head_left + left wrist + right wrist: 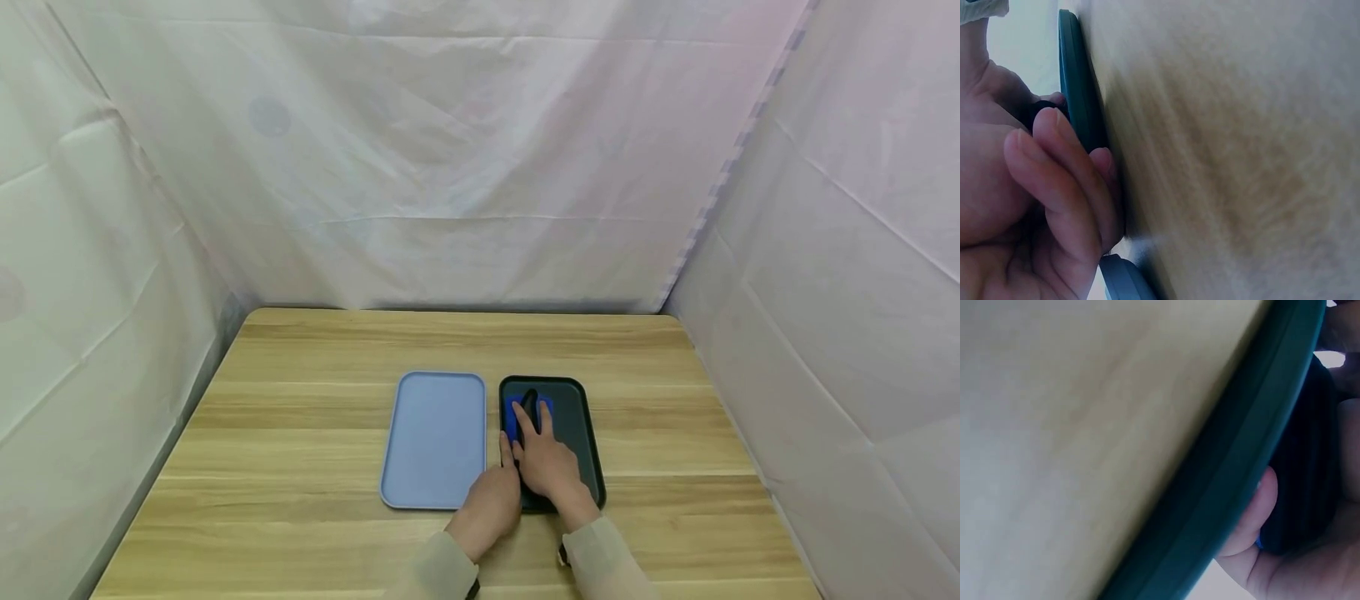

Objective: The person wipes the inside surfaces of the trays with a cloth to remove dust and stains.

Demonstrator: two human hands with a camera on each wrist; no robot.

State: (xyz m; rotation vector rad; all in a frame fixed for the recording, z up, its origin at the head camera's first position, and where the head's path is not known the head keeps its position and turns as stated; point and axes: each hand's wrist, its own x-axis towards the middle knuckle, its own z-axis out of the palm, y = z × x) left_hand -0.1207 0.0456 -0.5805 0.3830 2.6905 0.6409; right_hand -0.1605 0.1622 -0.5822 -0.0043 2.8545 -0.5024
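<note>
Inside the dark green tray (576, 442), a blue flat piece (512, 427) lies towards the left side. On top of it sits a long black piece with a curved far end (529, 400); its kind does not show. My right hand (551, 467) rests over both, two straight fingers spread either side of the black piece. In the right wrist view, a fingertip (1261, 503) shows beside the black piece, just inside the tray's rim. My left hand (495, 496) is at the tray's left rim, index finger straight; its other fingers (1063, 187) bend loosely with nothing visible between them.
A light blue tray (435, 442) lies close on the left of the dark green one. Both are on a wood-patterned table (315, 450). Pale cloth walls (450, 167) stand behind the table and on both sides.
</note>
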